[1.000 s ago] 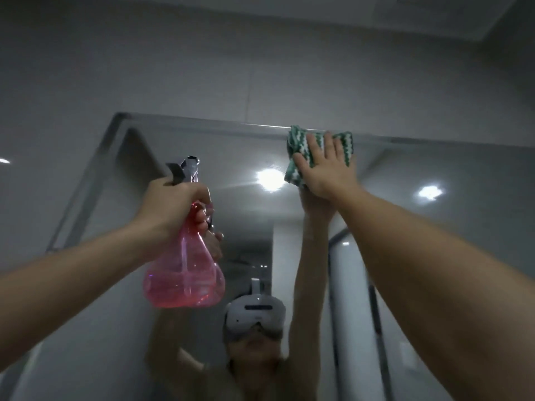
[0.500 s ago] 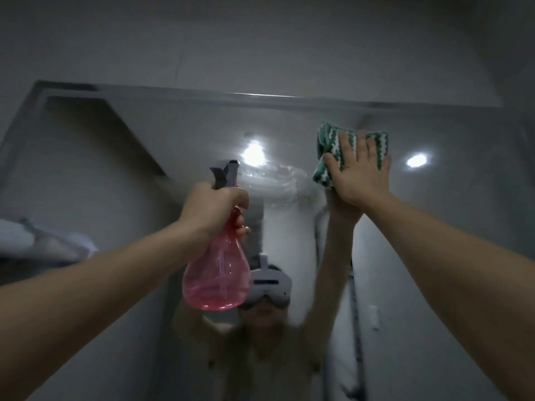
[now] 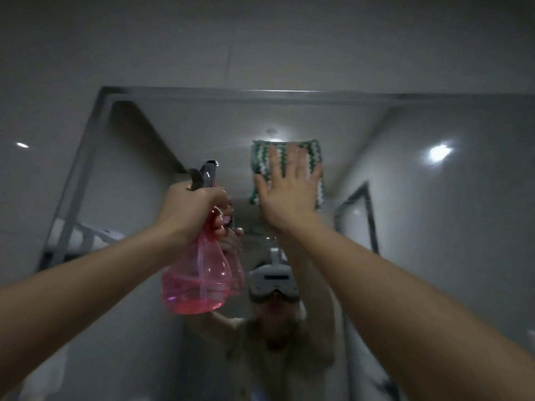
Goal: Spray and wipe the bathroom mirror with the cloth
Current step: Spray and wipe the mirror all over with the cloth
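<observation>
Mid-wipe I reckon: my flat right hand (image 3: pixel 286 195) presses the cloth (image 3: pixel 285 157) on the mirror (image 3: pixel 405 227), left hand (image 3: pixel 192 211) gripping the spray bottle (image 3: pixel 197 279), lower glass probably undone.

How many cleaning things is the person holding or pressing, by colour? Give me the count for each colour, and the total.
Pink: 1, the spray bottle in the left hand.
Green and white: 1, the cloth under the right hand.
Total: 2.

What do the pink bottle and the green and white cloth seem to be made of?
Spray bottle: probably clear pink plastic, glossy; the liquid shows through it.
Cloth: seemingly a soft woven or knitted textile, matt, with zigzag green and white stripes.
</observation>
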Available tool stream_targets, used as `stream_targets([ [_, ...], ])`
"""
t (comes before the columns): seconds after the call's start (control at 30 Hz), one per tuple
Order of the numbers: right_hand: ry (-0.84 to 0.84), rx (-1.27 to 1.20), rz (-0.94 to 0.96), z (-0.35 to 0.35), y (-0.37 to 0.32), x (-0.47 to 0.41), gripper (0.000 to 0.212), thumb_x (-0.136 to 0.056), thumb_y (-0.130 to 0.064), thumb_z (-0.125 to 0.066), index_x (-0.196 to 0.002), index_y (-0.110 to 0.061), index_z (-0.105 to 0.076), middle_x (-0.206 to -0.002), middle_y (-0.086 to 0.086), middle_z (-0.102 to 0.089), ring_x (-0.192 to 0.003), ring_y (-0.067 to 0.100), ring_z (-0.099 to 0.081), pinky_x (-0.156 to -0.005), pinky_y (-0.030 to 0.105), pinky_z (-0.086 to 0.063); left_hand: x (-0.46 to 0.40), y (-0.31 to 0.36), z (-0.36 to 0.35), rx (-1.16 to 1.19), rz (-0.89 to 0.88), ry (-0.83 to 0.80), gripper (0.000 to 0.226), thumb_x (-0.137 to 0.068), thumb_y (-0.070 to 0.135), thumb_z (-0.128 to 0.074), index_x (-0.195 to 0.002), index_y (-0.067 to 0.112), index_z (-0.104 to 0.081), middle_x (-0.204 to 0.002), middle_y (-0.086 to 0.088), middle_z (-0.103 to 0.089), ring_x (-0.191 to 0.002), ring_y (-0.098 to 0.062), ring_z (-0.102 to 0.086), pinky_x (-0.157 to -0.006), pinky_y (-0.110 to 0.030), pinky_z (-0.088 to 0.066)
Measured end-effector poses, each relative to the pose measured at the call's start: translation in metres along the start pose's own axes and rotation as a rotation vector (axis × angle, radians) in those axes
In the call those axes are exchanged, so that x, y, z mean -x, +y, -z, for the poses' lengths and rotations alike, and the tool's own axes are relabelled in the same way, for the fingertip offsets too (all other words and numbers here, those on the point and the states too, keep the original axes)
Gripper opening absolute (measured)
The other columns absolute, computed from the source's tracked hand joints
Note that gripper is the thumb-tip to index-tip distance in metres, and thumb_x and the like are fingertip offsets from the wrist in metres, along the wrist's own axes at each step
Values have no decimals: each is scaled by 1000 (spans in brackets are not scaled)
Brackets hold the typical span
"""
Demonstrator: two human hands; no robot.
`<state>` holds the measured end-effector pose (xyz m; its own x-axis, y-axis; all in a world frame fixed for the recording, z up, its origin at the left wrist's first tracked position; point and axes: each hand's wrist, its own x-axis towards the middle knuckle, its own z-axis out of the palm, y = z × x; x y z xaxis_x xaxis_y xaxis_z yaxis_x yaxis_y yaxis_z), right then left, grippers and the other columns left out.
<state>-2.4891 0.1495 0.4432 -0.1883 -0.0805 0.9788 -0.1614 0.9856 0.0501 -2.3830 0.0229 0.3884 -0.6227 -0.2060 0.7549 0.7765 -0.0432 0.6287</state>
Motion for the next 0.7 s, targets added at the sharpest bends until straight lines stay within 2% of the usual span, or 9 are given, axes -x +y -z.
stream_targets([
  [0.17,-14,-44,176,-22,-110,0,63,-100,-53,-17,-153,-27,6,-158,11,16,-145,28,16,-109,54,20,-11,1,69,-63,-29,43,12,-78,-8,-48,-76,2,-55,-33,-4,-38,-29,-16,-35,-35,-18,-34],
  [0.33,-11,-48,231,-29,-161,-2,62,-101,-51,-19,-153,-25,2,-159,10,11,-146,27,14,-110,52,19,-17,6,124,-58,-57,123,13,-78,-8,-49,-83,0,-57,-33,-3,-36,-29,-15,-34,-35,-16,-34],
  [0.5,-81,15,365,-21,-139,6,60,-100,-54,-17,-152,-33,3,-160,3,12,-147,20,13,-113,48,16,-9,-1,129,-59,-64,136,14,-78,-8,-49,-84,3,-56,-34,-1,-36,-29,-13,-36,-35,-17,-35],
  [0.7,-103,41,377,-9,-44,39,58,-99,-57,-19,-151,-40,0,-161,-3,8,-147,15,9,-114,44,14,17,-18,61,-22,42,45,13,-78,-6,-49,-74,4,-57,-33,-3,-38,-29,-16,-35,-36,-17,-34],
])
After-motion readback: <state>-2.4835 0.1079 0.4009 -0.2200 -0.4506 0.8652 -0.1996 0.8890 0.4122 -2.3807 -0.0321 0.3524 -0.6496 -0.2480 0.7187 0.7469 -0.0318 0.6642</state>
